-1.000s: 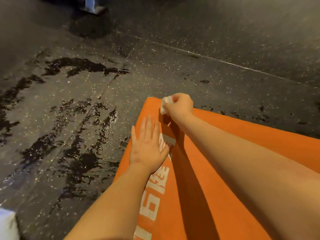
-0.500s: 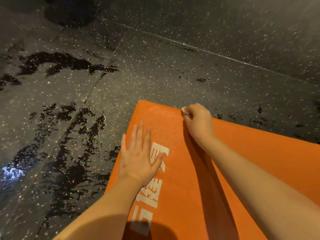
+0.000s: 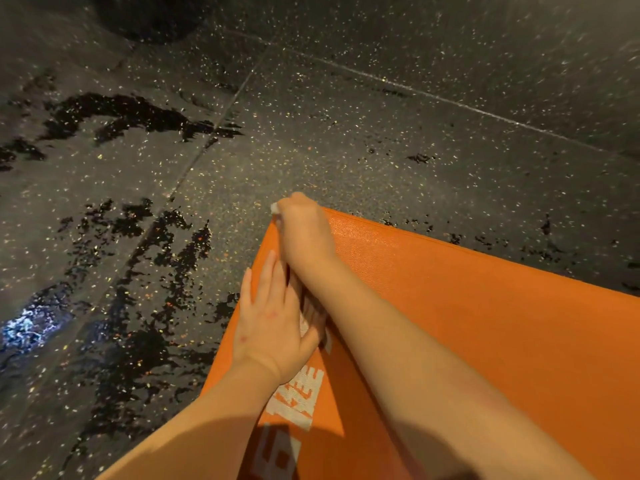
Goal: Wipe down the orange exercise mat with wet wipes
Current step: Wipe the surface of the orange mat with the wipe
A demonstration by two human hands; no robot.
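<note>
The orange exercise mat (image 3: pixel 485 323) lies on the dark floor and fills the lower right, with white lettering (image 3: pixel 298 396) printed near its left edge. My right hand (image 3: pixel 304 230) is curled round a small white wet wipe (image 3: pixel 274 207) at the mat's far left corner. Only a bit of the wipe shows past the fingers. My left hand (image 3: pixel 270 323) lies flat with straight fingers on the mat near its left edge, just behind the right wrist. My right forearm crosses over its thumb side.
Dark speckled rubber floor tiles (image 3: pixel 311 133) surround the mat. Wet patches (image 3: pixel 131 116) and puddles (image 3: pixel 156 271) spread across the floor to the left, with small wet spots (image 3: pixel 512 244) along the mat's far edge. A dark round shape (image 3: pixel 149 15) lies at the top left.
My right hand with the wipe has slid left along the far edge to the mat's corner. My left hand stays flat on the mat. The view has shifted a little.
</note>
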